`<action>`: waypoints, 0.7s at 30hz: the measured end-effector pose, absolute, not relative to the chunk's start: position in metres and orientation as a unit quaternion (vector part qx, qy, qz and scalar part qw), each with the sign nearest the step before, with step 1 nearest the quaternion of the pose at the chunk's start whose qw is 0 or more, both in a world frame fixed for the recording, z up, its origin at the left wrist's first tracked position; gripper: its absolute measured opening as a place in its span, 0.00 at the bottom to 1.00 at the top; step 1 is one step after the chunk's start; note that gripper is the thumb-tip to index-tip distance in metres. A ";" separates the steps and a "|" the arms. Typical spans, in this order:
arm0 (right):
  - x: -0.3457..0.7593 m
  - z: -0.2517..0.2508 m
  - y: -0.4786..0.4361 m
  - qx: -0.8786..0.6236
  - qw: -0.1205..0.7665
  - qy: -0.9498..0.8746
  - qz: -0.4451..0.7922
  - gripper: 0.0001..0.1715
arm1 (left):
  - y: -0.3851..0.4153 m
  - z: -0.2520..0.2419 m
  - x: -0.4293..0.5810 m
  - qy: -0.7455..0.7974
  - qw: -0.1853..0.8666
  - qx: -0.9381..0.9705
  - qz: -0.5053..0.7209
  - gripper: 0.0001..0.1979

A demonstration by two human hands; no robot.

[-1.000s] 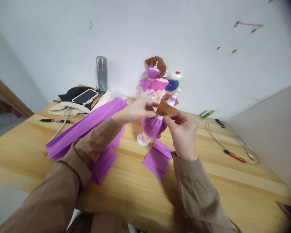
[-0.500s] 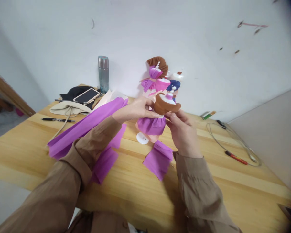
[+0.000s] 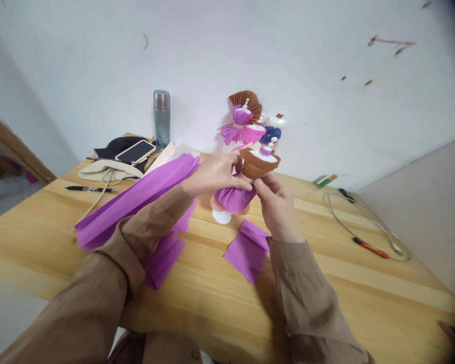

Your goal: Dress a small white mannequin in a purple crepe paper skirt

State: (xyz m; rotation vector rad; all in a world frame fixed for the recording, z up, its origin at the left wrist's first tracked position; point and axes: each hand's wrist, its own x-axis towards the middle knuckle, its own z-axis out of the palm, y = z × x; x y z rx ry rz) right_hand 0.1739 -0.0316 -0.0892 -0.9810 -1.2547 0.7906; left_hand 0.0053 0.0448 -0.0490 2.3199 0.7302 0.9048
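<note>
A crepe-paper figure stands between my hands, with a brown cup-shaped upper part (image 3: 261,166) around a white top and a gathered purple skirt (image 3: 233,200) below a narrow waist. My left hand (image 3: 220,175) pinches the waist from the left, thumb across the front. On the other side, my right hand (image 3: 279,208) has its thumb and fingers closed at the waist, just under the brown paper. Peach paper shows beneath the skirt. A white disc (image 3: 221,217) lies in front of its base. Nearer to me is a cut piece of purple crepe paper (image 3: 247,253).
Long folded purple crepe paper (image 3: 136,199) lies at left, near a pen (image 3: 91,189), a phone (image 3: 135,151) and a flask (image 3: 162,119). Behind the figure are other paper figures (image 3: 246,108) against the wall. A cable (image 3: 337,217) and red-handled tool (image 3: 370,248) are at right.
My right hand has shifted left and closed in at the waist. The brown upper part has turned and now looks more evenly cupped; the left hand keeps its grip.
</note>
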 end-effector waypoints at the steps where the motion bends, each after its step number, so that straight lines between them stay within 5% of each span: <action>1: 0.174 -0.091 -0.030 -0.433 0.636 -0.540 0.341 0.17 | 0.047 -0.048 0.004 0.263 0.269 0.867 0.327 0.23; 5: 0.175 -0.095 -0.025 -0.441 0.647 -0.537 0.314 0.16 | 0.057 -0.048 -0.002 0.254 0.263 0.882 0.297 0.30; 11: 0.180 -0.097 -0.022 -0.453 0.634 -0.548 0.302 0.15 | 0.064 -0.049 -0.003 0.236 0.311 0.884 0.257 0.18; 21: 0.185 -0.101 -0.020 -0.470 0.627 -0.545 0.298 0.16 | 0.066 -0.045 -0.014 0.227 0.382 0.862 0.246 0.26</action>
